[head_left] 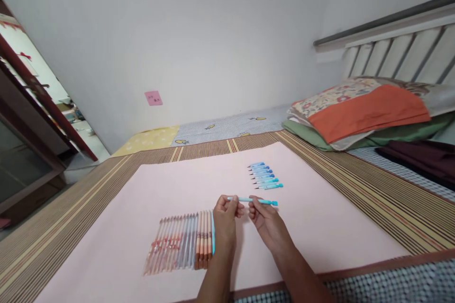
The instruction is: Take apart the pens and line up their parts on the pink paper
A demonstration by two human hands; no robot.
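Above the sheet [199, 184], near its middle: a pen [245, 200], almost level. Left hand [228, 214] clamped by thumb and forefinger on the left end; right hand [265, 218] clamped likewise on the barrel, toward the turquoise end; apart from each other, with a short pale stretch of barrel showing between. Best, by judgement, to pinch with fingertips only, both grips in one line, so as not to flex something so thin. Turn or pull, if at all, straight along the length, never sideways. Mind the left forearm, very near the turquoise pen [213, 236] on the sheet's near part; better lifted than dragged.

Slim, round and probably smooth plastic, the held one. On the sheet's far right part, blue pens [261, 175], deep to light, with dark points toward the sheet's left side. On the sheet's near left part, clear pens [170, 246], glassy and pink-tinged, closely ranked; just right of those, peach pens [203, 241] with brown ends. Under the flat, matt, pink sheet, a ribbed-looking striped mat [341, 170]. Beyond the sheet's right side, soft, creased pillows [369, 109].
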